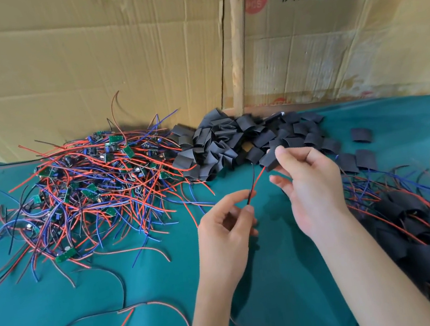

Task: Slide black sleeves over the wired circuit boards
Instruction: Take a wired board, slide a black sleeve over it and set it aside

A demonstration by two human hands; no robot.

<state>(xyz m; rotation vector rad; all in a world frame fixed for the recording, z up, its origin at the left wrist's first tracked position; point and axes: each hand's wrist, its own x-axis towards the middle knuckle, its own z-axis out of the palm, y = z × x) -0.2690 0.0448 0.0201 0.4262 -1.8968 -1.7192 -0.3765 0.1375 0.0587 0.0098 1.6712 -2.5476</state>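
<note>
two hands, one sleeve going on

two hands are at work over the green worktop (63,306). the right hand (313,191) pinches a black sleeve (269,159) between thumb and fingertips, just in front of the loose sleeve pile (233,141). the left hand (225,232) pinches the red and black wire pair (252,188) that runs up into the sleeve's lower mouth. the board itself i cannot see; it may be inside already.

the sleeve looks thin, soft and near weightless, likely to flatten shut if squeezed across its faces, so a hold by its edges seems wise. the wires are limp; pulling them taut should steer the board. bare boards (74,181) lie tangled well to the left, finished pieces (422,231) on the right.
</note>
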